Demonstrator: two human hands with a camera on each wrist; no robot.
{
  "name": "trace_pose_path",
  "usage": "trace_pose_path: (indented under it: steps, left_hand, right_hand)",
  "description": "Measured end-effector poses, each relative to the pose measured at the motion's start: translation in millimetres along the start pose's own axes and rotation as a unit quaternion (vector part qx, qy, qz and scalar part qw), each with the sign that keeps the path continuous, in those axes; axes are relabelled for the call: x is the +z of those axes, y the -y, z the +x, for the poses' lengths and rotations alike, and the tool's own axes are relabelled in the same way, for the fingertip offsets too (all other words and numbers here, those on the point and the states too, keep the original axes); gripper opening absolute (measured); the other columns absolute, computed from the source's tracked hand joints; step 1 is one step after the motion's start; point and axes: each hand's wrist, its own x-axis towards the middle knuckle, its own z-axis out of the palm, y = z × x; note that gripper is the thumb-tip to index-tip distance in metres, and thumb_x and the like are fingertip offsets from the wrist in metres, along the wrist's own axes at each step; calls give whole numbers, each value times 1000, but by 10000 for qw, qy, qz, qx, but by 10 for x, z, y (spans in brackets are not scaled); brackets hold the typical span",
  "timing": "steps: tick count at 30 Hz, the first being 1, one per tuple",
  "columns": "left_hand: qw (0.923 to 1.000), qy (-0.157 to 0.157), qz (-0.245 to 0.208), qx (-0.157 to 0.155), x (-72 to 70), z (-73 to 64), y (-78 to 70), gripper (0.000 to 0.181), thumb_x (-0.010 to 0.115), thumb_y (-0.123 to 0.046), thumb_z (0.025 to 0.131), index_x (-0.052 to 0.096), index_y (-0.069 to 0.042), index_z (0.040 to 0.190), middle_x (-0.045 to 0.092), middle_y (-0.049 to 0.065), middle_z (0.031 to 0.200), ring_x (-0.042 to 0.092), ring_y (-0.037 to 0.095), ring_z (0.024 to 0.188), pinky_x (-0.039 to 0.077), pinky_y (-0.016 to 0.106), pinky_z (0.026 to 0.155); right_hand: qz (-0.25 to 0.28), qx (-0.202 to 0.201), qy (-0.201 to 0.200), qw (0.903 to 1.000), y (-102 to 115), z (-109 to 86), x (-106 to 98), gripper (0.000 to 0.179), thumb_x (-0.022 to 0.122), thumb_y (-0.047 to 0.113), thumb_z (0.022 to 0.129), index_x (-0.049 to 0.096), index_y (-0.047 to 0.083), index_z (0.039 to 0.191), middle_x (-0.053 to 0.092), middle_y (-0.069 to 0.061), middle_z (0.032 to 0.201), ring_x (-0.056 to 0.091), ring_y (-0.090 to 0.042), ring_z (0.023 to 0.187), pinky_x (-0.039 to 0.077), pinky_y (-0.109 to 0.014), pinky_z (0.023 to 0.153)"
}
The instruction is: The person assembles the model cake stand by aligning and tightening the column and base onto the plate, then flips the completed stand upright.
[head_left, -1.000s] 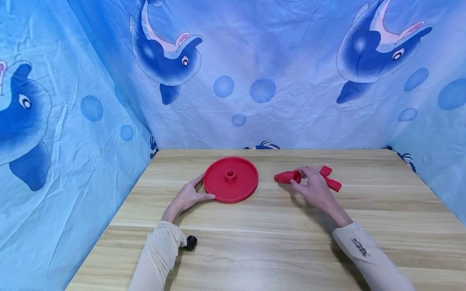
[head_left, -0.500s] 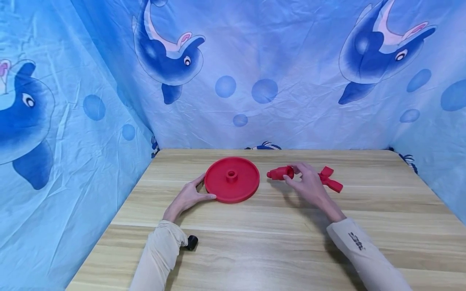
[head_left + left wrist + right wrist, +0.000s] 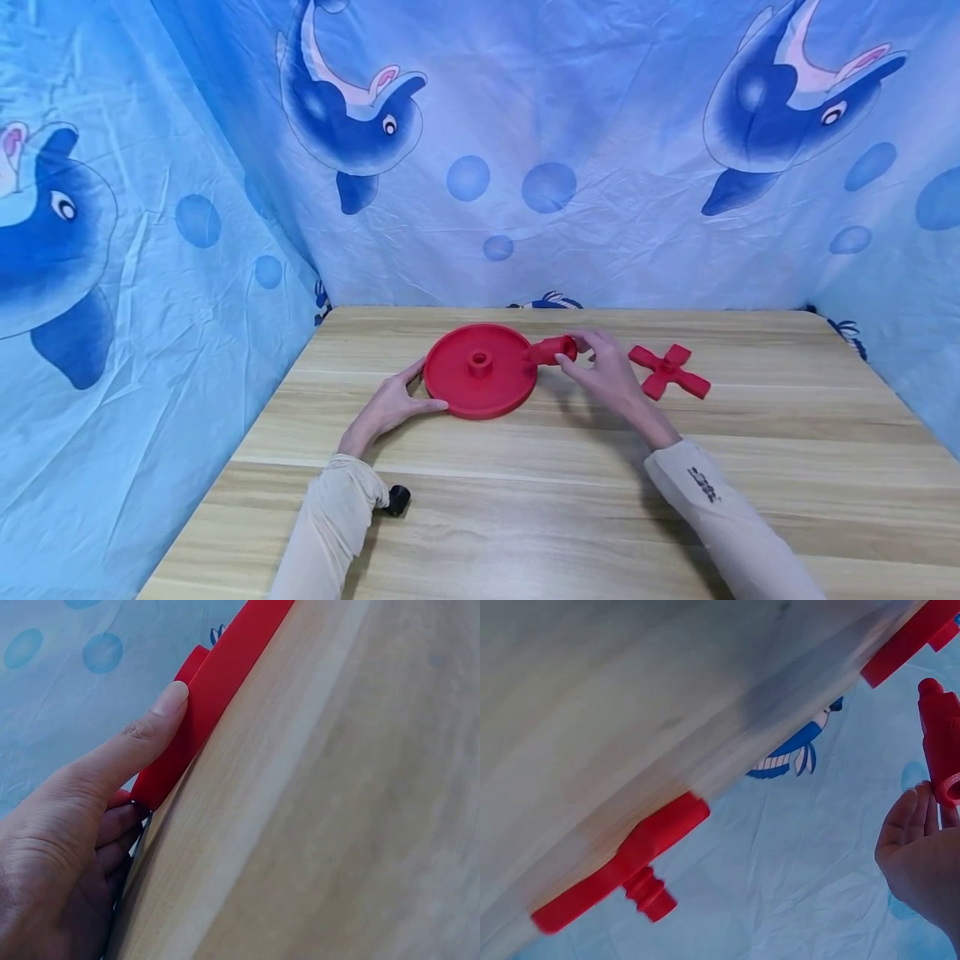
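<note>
My left hand (image 3: 392, 407) holds the near-left edge of a red round disc (image 3: 452, 379) with a raised rim and a hollow hub at its centre. In the left wrist view the thumb presses the disc's side wall (image 3: 214, 697), with the fingers curled lower down. Between thumb and fingers, my right hand (image 3: 611, 377) grips a red stepped tube (image 3: 549, 351) by its wide hollow end. The tube's narrow tip points left and overlaps the disc's right rim in the head view. It is held in the air above the table in the right wrist view.
A red four-armed cross piece (image 3: 668, 370) lies flat to the right of my right hand; its ribbed stub (image 3: 651, 895) shows in the right wrist view. A small black cylinder (image 3: 397, 500) is beside the left cuff. Blue dolphin-print cloth (image 3: 487, 125) hangs behind the wooden table (image 3: 525, 533).
My right hand has carried the red tube left from near the cross piece to the disc's right rim, uncovering the cross piece. The left hand stays on the disc.
</note>
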Motion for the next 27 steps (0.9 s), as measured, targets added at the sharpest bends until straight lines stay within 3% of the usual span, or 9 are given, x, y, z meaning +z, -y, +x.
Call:
trace_pose_path:
  steps: [7, 27]
  left_hand:
    - [10000, -4, 32, -28, 0, -8, -7, 105, 87, -48, 82, 32, -15, 164, 38, 15, 162, 32, 37, 149, 35, 58, 116]
    - [10000, -8, -29, -5, 3, -31, -2, 106, 88, -47, 81, 32, -14, 164, 38, 15, 162, 33, 36, 149, 34, 56, 117]
  right_hand:
    - [244, -165, -59, 9995, 35, 63, 156, 45, 83, 12, 89, 68, -4, 128, 66, -15, 106, 61, -31, 97, 59, -52, 78]
    - [428, 111, 360, 9984, 253, 210, 467, 45, 81, 18, 92, 67, 2, 132, 66, -12, 114, 61, -27, 103, 58, -41, 81]
